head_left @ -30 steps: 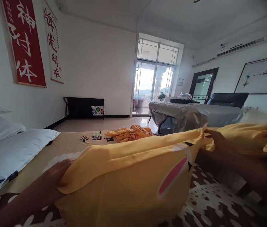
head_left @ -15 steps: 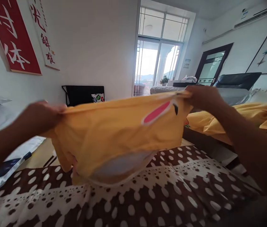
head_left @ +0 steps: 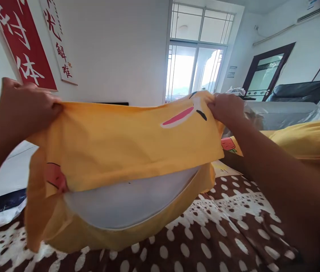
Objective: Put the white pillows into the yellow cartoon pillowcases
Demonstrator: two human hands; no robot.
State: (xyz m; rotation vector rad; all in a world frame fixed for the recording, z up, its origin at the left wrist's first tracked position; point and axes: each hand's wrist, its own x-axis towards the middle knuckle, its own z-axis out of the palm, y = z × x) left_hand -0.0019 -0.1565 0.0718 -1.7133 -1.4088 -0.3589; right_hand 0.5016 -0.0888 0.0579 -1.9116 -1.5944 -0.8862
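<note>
A yellow pillowcase (head_left: 125,143) with a pink and black cartoon print hangs stretched between my two hands above the bed. My left hand (head_left: 26,107) is closed on its upper left edge. My right hand (head_left: 226,109) is closed on its upper right edge. The case gapes along its lower side, and a white pillow (head_left: 128,202) shows inside the opening, sagging toward the bedspread.
A brown bedspread with white dots (head_left: 219,226) lies beneath. White bedding (head_left: 9,173) sits at left, another yellow cloth (head_left: 301,138) at right. Red and white wall scrolls (head_left: 32,41), a balcony door (head_left: 194,70) and a covered table (head_left: 284,113) stand behind.
Both hands have lifted the pillowcase from the bed up into the air. It now hangs higher, and the white pillow shows more in its open lower side.
</note>
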